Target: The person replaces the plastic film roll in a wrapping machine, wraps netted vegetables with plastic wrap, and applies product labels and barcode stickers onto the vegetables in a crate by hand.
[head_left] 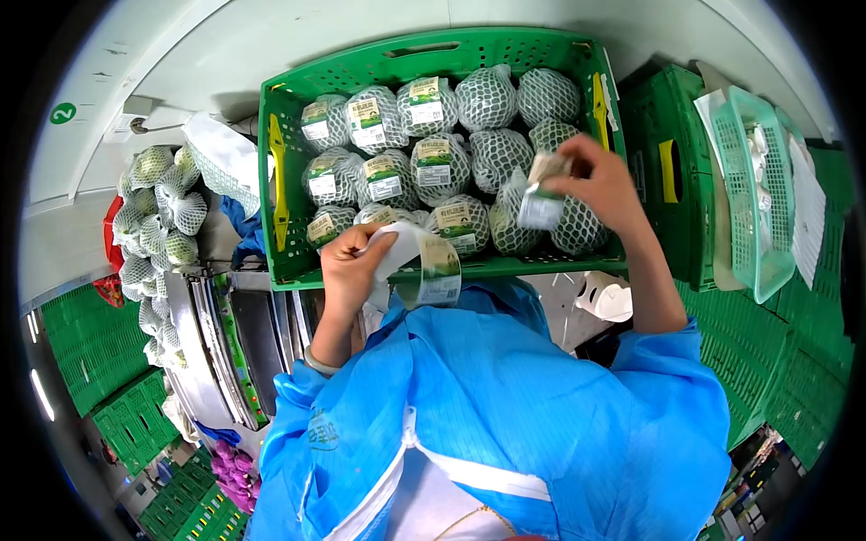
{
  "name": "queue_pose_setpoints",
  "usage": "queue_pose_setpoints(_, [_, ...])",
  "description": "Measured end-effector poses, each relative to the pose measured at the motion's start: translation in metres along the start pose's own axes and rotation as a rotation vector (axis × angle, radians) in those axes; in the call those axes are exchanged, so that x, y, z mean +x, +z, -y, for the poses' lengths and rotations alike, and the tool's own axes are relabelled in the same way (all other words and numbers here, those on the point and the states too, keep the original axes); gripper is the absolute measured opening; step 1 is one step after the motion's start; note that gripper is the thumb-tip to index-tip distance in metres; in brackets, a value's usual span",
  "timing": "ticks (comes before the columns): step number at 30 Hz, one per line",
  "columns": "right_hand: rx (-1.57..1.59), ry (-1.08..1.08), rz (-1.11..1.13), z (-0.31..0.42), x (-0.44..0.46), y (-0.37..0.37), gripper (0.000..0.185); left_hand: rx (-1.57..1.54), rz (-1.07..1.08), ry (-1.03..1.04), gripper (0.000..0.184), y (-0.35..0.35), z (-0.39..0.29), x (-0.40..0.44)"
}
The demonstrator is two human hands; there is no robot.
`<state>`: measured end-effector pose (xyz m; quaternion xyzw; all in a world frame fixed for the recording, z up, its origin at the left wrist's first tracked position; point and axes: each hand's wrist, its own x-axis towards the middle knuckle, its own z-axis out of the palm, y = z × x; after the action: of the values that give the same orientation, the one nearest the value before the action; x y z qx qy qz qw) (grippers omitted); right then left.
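Observation:
A green crate [424, 45] holds several round items in white foam netting, such as a netted item [487, 97] in the back row. Many at the left and middle bear green and white labels; those at the right have none showing. My left hand [350, 266], at the crate's front edge, pinches a strip of labels [437, 270] that curls to the right. Above the front right netted items, my right hand [600, 185] holds a single label [541, 203] between thumb and fingers, slightly blurred.
More netted items [149, 239] are piled at the left beside a metal machine [203, 361]. At the right stand a stacked green crate [667, 171] and a light green basket [744, 189] with white things inside. A white roll [604, 298] lies below the crate.

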<state>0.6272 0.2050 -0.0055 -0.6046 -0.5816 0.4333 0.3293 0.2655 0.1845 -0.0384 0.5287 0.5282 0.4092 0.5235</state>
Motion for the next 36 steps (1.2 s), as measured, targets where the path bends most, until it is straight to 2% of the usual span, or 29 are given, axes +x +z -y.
queue_pose_setpoints(2, [-0.289,-0.008,0.234,-0.032,-0.002,0.015,0.034,-0.121,0.085,-0.062,0.027,0.004,-0.01,0.005])
queue_pose_setpoints(3, [-0.5,-0.127,0.273,-0.056,-0.004,0.028,0.039,-0.181,0.127,-0.092,0.022,0.006,-0.015,0.007])
queue_pose_setpoints(4, [-0.771,-0.312,0.224,-0.055,-0.009,0.037,0.043,-0.112,0.157,-0.071,0.019,0.009,-0.018,0.008])
queue_pose_setpoints(6, [-0.914,-0.326,0.081,-0.05,-0.013,0.044,0.044,0.03,0.207,-0.036,0.024,0.013,-0.022,0.007])
queue_pose_setpoints(7, [-0.855,-0.274,0.146,-0.054,-0.012,0.043,0.045,0.214,0.229,0.175,0.034,0.013,-0.022,0.01])
queue_pose_setpoints(9, [-0.732,-0.161,0.274,-0.065,-0.015,0.043,0.048,0.303,0.334,0.209,0.031,0.006,-0.018,0.014])
queue_pose_setpoints(10, [-0.767,-0.197,0.307,-0.067,-0.017,0.046,0.049,0.348,0.387,0.228,0.03,0.003,-0.016,0.015])
queue_pose_setpoints(12, [-0.837,-0.27,0.361,-0.066,-0.023,0.056,0.051,0.197,0.326,0.115,0.027,0.013,-0.015,0.014])
queue_pose_setpoints(13, [-0.851,-0.406,0.146,-0.043,-0.023,0.058,0.049,0.12,0.285,0.058,0.026,0.018,-0.015,0.013])
queue_pose_setpoints(15, [-0.251,-0.34,0.11,0.001,-0.018,0.072,0.048,-0.004,0.274,-0.029,0.023,0.026,-0.017,0.013])
queue_pose_setpoints(16, [-0.081,-0.232,0.23,0.016,-0.018,0.081,0.043,-0.064,0.272,-0.071,0.022,0.032,-0.02,0.013])
queue_pose_setpoints(17, [0.09,-0.125,0.345,0.026,-0.02,0.089,0.038,-0.054,0.21,-0.016,0.015,0.045,-0.029,0.014])
queue_pose_setpoints(20, [-0.02,-0.105,0.387,0.034,-0.019,0.104,0.028,0.133,0.294,-0.069,0.01,0.04,-0.022,0.014])
queue_pose_setpoints(21, [0.011,-0.22,0.254,0.031,-0.02,0.107,0.024,0.236,0.269,-0.038,0.011,0.036,-0.023,0.012])
queue_pose_setpoints(24, [-0.105,-0.167,0.165,0.04,0.0,0.074,0.02,0.623,0.198,-0.094,0.023,0.019,-0.009,0.01])
queue_pose_setpoints(26, [0.035,-0.088,-0.204,0.038,0.042,0.042,0.024,0.238,0.078,0.0,0.029,0.018,-0.004,0.007])
queue_pose_setpoints(28, [-0.036,-0.167,-0.289,0.016,0.1,0.02,0.028,-0.024,0.035,0.014,0.032,0.015,-0.004,0.005])
queue_pose_setpoints(30, [-0.39,-0.112,-0.039,-0.026,0.151,0.025,0.036,-0.161,0.068,-0.044,0.032,0.008,-0.007,0.006])
queue_pose_setpoints(31, [-0.543,-0.154,-0.014,-0.059,0.171,0.035,0.04,-0.188,0.085,-0.071,0.024,0.007,-0.01,0.005])
queue_pose_setpoints(32, [-0.696,-0.195,0.013,-0.079,0.183,0.045,0.045,-0.156,0.095,-0.061,0.022,0.007,-0.016,0.005])
queue_pose_setpoints(33, [-0.915,-0.125,0.045,-0.067,0.18,0.045,0.051,-0.125,0.104,-0.05,0.021,0.008,-0.022,0.006])
queue_pose_setpoints(34, [-0.972,-0.169,-0.045,-0.061,0.176,0.046,0.051,-0.094,0.113,-0.044,0.021,0.006,-0.025,0.006])
queue_pose_setpoints(35, [-1.027,-0.214,-0.135,-0.057,0.172,0.047,0.052,0.064,0.146,-0.061,0.031,-0.003,-0.022,0.005])
queue_pose_setpoints(36, [-1.081,-0.262,-0.226,-0.055,0.173,0.046,0.052,0.166,0.16,0.035,0.033,-0.009,-0.018,0.009])
